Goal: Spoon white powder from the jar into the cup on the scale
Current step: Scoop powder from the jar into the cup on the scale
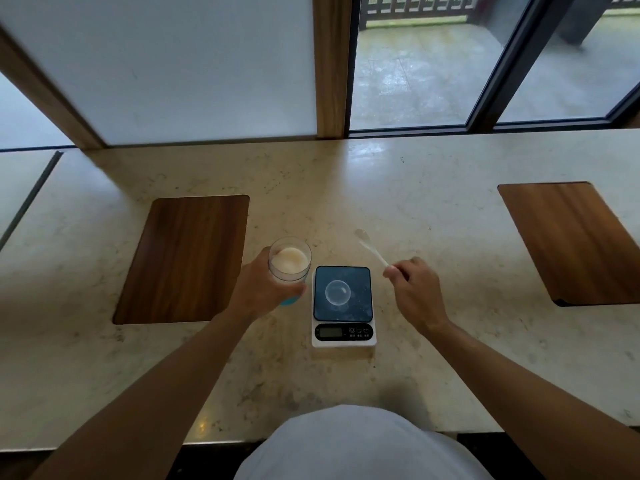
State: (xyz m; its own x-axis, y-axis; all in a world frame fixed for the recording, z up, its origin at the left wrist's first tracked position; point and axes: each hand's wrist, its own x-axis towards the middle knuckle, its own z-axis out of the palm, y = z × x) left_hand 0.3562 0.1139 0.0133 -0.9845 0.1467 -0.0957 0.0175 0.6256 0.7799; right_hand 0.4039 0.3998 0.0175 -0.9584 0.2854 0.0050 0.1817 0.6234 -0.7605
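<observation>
A clear jar (289, 259) holding white powder stands open just left of the scale, and my left hand (259, 289) is wrapped around its side. A small clear cup (337, 292) sits empty in the middle of the dark platform of the kitchen scale (343, 337). My right hand (414, 292) is to the right of the scale and pinches the handle of a pale plastic spoon (369, 244). The spoon's bowl points up and away, over the counter behind the scale, and looks empty.
Everything rests on a pale marble counter (415, 202). A wooden inlay panel (183, 259) lies left of the jar and another wooden panel (575, 242) at the far right. Windows and frosted panes run along the back edge. My torso is at the near edge.
</observation>
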